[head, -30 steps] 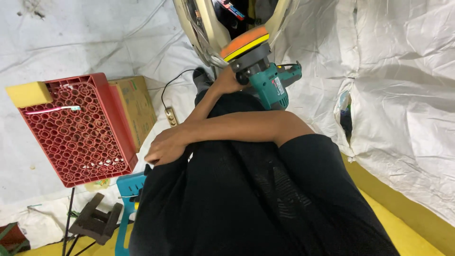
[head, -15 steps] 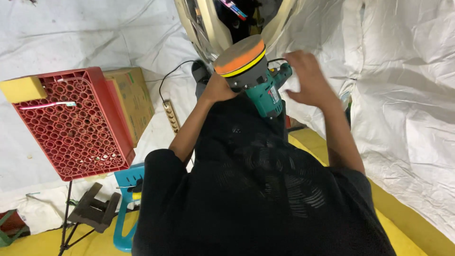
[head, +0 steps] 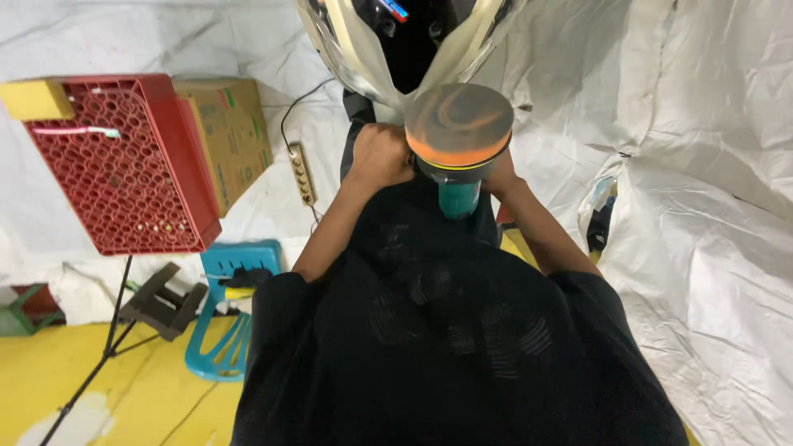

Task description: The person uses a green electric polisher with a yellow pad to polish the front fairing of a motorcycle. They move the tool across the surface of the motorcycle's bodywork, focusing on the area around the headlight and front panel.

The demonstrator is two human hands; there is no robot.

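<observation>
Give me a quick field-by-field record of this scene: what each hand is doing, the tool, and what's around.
Left hand: gripping the polisher beside its head
Right hand: mostly hidden behind the pad, on the polisher
Polisher: teal body, round orange foam pad facing the camera
Ahead: glossy cream vehicle panel
Left side: red plastic crate, yellow sponge, cardboard box, power strip, blue stool
Surroundings: white sheeting, yellow floor

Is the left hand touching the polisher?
Touching. The head view shows the left hand closed against the teal polisher, right beside its orange pad, with no gap between them.
</observation>
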